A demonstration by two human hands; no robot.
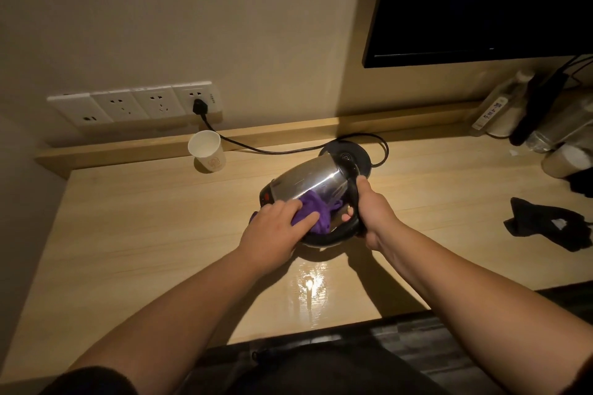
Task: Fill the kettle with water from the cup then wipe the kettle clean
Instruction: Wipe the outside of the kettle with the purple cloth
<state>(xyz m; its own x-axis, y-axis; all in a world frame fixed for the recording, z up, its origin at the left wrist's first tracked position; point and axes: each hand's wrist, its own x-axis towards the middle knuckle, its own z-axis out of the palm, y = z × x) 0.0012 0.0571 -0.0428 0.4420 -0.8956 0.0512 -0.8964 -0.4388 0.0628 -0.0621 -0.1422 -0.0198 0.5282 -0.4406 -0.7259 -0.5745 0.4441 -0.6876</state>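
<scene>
Mid-desk: right hand [373,212] grip clamps tilted kettle [309,184] handle; left hand [276,228] presses cloth [313,213] (purple) on it.

Steel kettle [308,183] tilted w/ purple cloth [313,215] on it; cup [207,151] upright.

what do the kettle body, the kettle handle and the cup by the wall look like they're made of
Kettle body: looks like polished stainless steel; it is silvery and mirrors the purple cloth pressed on it.
Kettle handle: probably black plastic, dark with a dull sheen.
Cup: likely paper; matte white, thin rolled rim, faint printed mark on its side.
</scene>
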